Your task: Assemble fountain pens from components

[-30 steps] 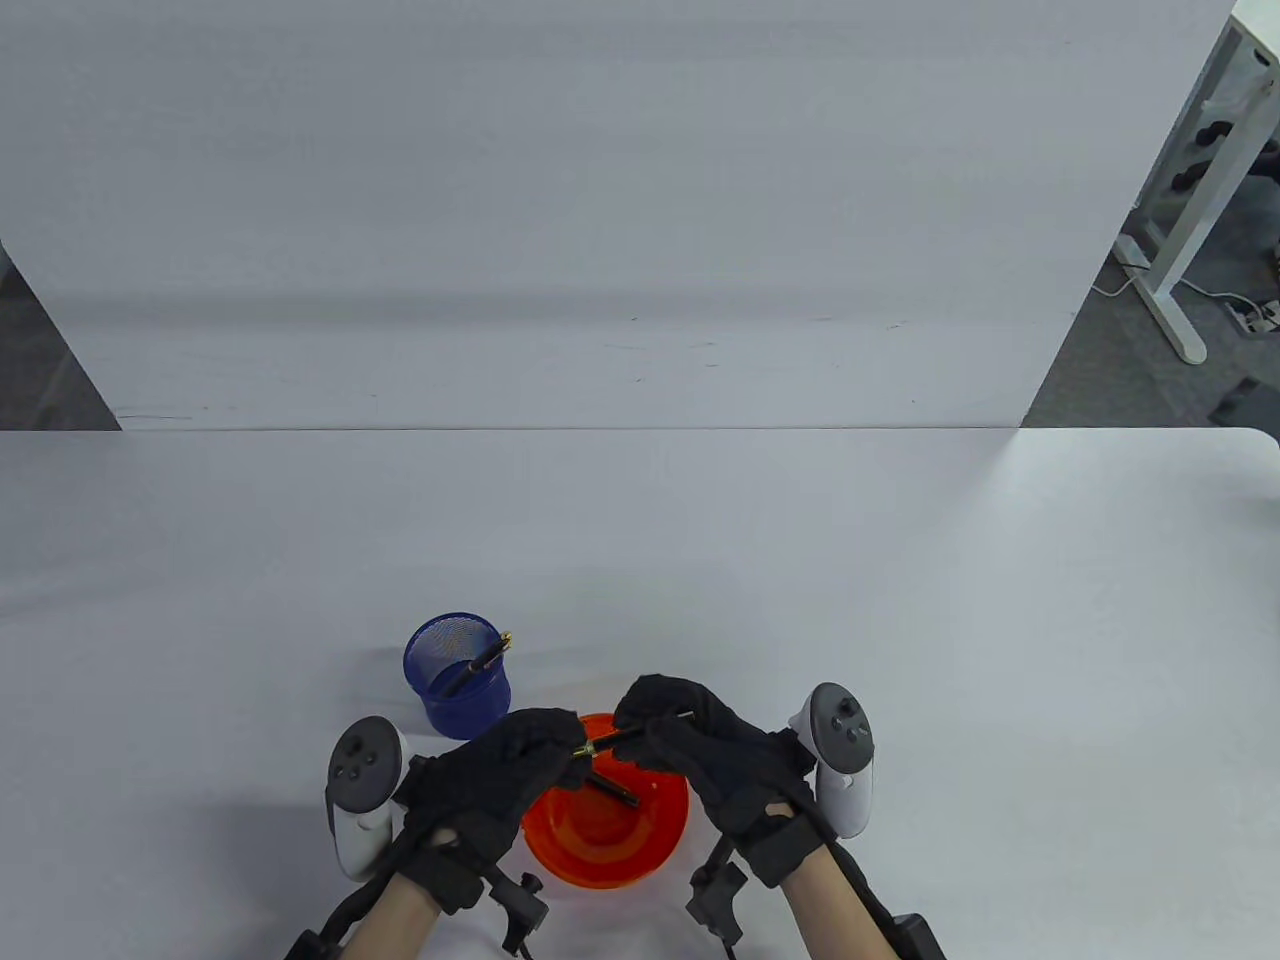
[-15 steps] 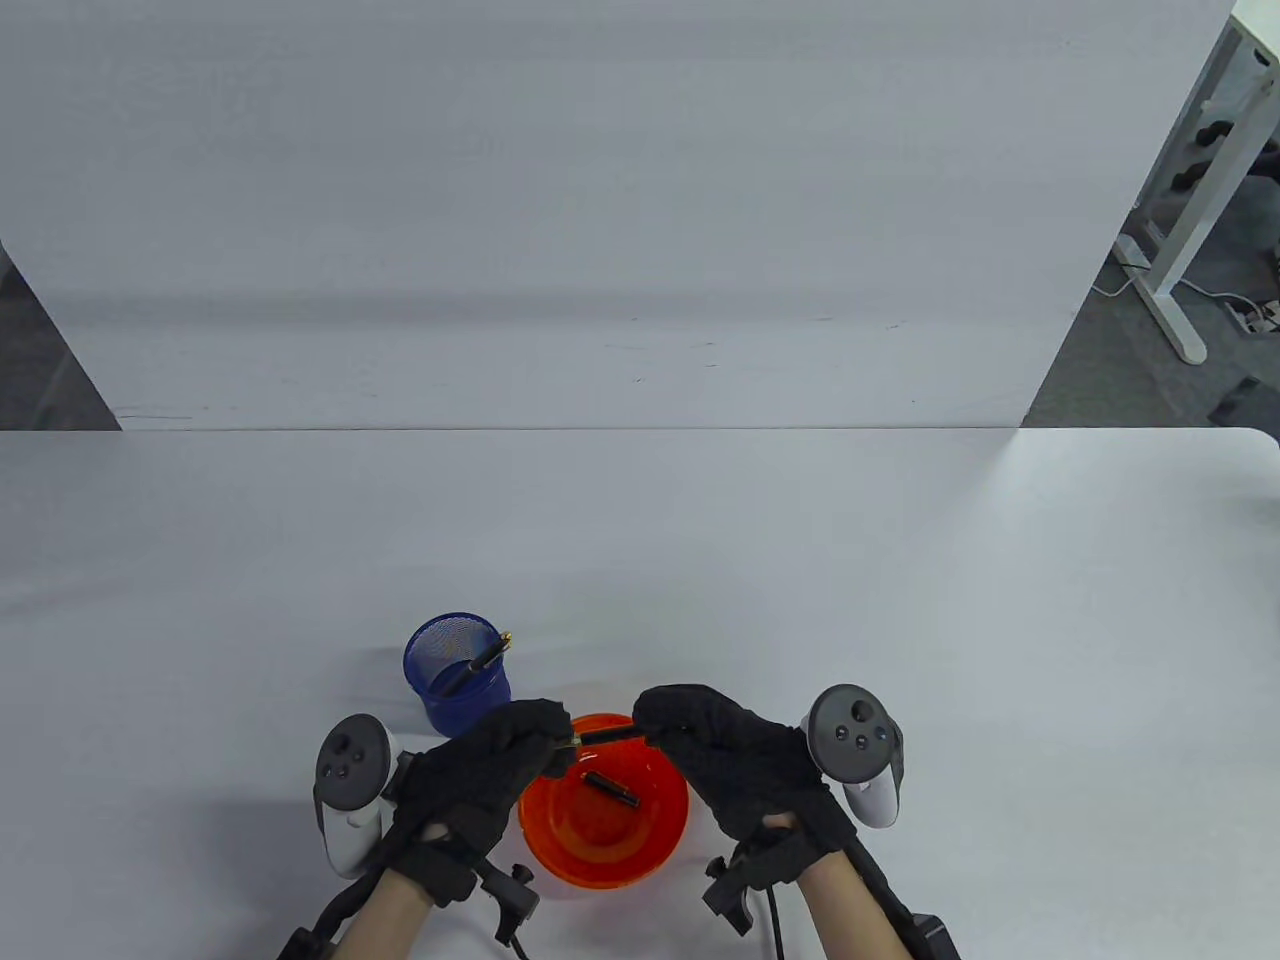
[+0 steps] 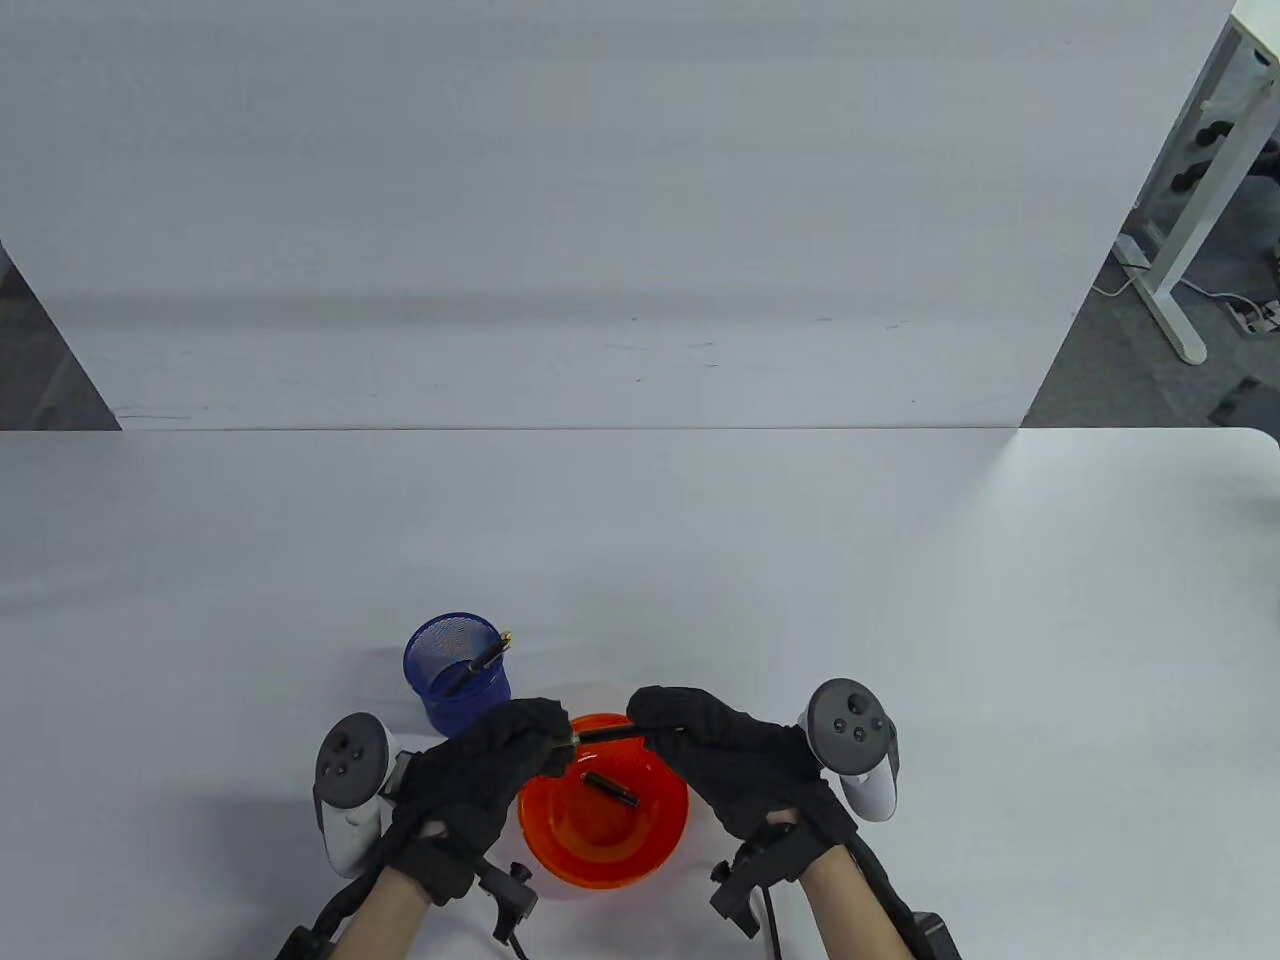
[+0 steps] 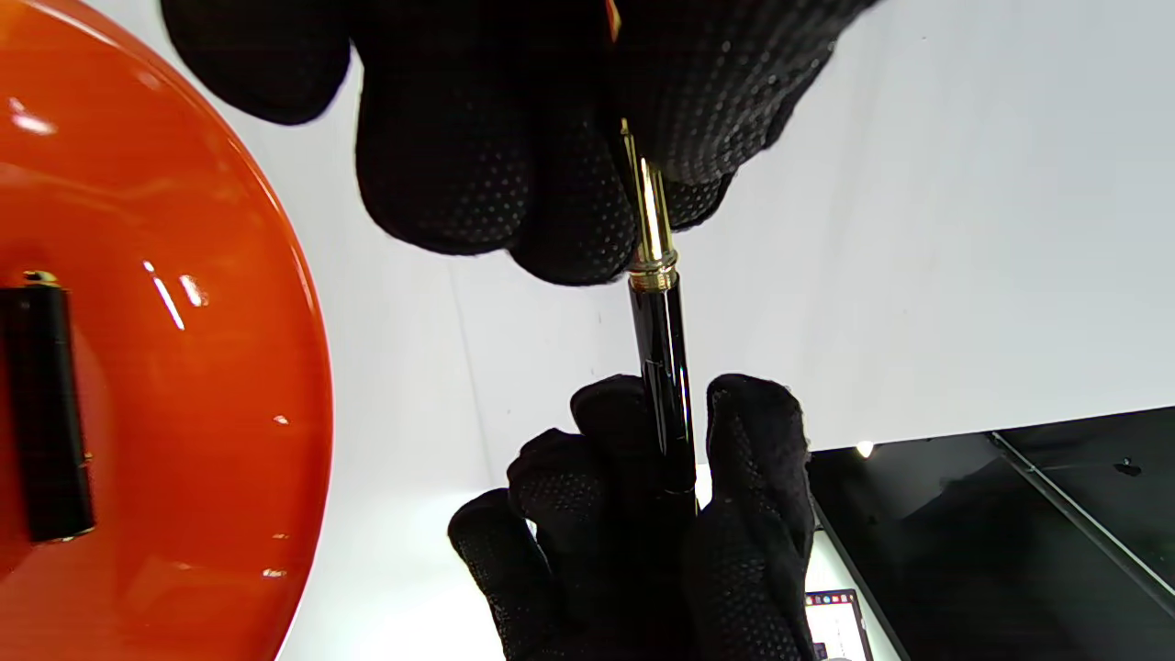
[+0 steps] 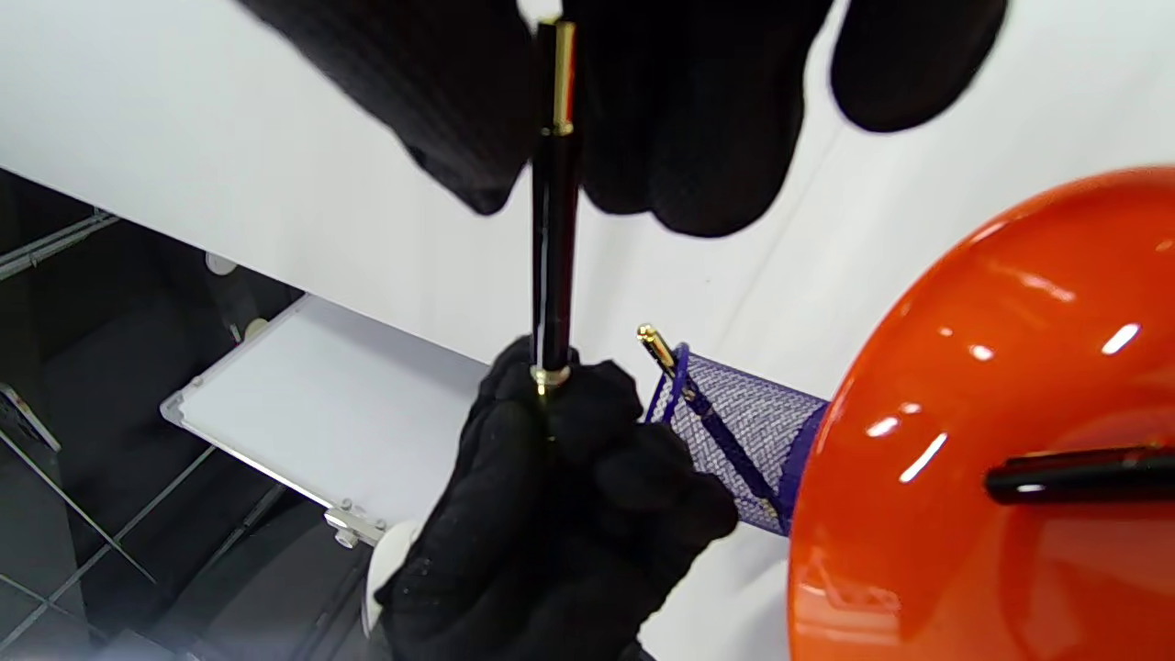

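Both hands hold one fountain pen [image 3: 610, 733] level above the far rim of the orange bowl [image 3: 560, 860]. My left hand [image 3: 555, 738] pinches its gold front end [image 4: 650, 220]. My right hand [image 3: 645, 722] grips the black barrel [image 4: 665, 367]. In the right wrist view the barrel [image 5: 553, 248] runs from my right fingers at the top down into my left hand [image 5: 551, 496]. A black pen part [image 3: 610, 790] lies inside the bowl, also seen in the left wrist view [image 4: 41, 404] and right wrist view [image 5: 1074, 477].
A blue mesh pen holder [image 3: 457, 690] stands just behind my left hand with one black and gold pen [image 3: 480, 660] leaning in it; the holder also shows in the right wrist view [image 5: 744, 431]. A white partition wall stands behind the table.
The pen has gone from tilted to level. My right hand has shifted a little right and turned. My left hand has drawn slightly left. Little differs from half a second ago.
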`<state>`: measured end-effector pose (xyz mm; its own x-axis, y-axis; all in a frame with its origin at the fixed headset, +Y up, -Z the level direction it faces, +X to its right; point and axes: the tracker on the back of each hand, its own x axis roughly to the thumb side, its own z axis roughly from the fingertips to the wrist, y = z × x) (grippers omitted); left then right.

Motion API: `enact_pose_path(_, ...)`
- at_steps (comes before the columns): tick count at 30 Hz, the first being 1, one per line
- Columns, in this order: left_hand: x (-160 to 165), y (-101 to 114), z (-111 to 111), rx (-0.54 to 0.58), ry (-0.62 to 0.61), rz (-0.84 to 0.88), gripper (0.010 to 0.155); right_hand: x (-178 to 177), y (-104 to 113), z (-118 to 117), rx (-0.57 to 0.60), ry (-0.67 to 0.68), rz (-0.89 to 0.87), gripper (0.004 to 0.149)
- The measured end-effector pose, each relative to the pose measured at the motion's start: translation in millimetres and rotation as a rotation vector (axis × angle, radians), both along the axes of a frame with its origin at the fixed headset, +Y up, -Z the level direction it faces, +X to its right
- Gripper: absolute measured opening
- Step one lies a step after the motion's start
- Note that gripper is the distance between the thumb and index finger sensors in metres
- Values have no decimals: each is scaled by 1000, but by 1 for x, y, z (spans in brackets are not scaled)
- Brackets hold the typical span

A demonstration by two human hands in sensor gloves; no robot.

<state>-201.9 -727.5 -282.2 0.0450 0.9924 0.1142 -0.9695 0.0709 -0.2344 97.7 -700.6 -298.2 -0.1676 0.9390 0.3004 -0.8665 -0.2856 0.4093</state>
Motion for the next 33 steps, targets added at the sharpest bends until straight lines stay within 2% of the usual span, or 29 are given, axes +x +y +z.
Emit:
enact_pose_path(11,1,0,0,8,-18,9,40,-1,-3,-1,-19,-8,-26,47)
enact_pose_path(16,2,0,0,5,-18,17,41,-1,-1,-1,-13,11,-18,39)
enact_pose_path(26,2,0,0,11,-33,25,41,-1,-5,-1,-39,5,-46,47)
enact_pose_path(33,2,0,0,6,-28,24,41,-1,-3,0,-9,-23,-9,40)
